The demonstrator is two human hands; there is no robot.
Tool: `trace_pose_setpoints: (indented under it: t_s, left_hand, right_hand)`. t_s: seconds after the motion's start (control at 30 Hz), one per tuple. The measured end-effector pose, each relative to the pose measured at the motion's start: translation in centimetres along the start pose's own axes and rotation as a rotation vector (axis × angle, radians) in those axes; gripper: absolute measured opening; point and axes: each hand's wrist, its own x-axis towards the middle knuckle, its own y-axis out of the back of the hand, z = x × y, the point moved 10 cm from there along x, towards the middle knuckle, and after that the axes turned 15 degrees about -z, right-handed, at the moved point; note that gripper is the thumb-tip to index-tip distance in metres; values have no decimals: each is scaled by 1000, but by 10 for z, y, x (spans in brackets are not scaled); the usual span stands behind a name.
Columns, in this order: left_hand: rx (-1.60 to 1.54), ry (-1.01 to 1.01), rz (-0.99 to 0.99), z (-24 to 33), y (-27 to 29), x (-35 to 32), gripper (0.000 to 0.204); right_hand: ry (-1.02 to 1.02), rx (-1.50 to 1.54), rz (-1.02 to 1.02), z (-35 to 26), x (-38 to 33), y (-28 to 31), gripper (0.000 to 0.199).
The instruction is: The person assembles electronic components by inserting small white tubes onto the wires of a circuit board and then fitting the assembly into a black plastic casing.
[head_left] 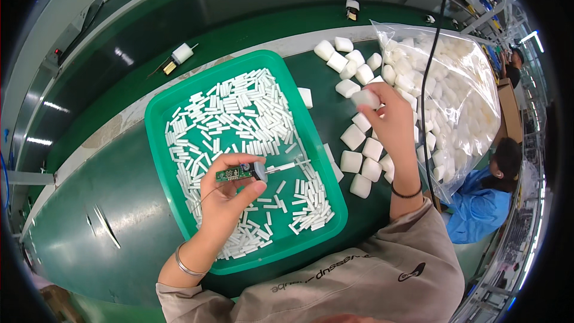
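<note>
My left hand [222,200] grips a small electronic assembly over the green tray [287,250]. It has a green circuit board [233,173] with a small display, a grey-black round end and a thin white rod [281,168] sticking out to the right. Between the thumb and fingers of my right hand [390,113] is a soft white block [365,100], held above loose blocks of the same kind [351,137]. Short white tubes [233,104] lie scattered and heaped in the tray.
A clear plastic bag [445,84] full of white blocks lies at the right, with a black cable [426,78] hanging before it. White-topped assemblies [181,54] rest on the green belt [239,30] beyond the table. A person in blue [481,206] sits to the right.
</note>
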Motion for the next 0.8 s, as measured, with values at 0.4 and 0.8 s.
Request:
trace_pose_setpoints:
  t_s: [0.4, 0.8]
  left_hand:
    - [-66, -108, 21, 13, 0, -2, 41]
    - [223, -109, -214, 20, -25, 5, 32]
  right_hand:
    - [245, 1065, -435, -89, -53, -95, 35]
    - [448, 835, -93, -81, -71, -73, 62]
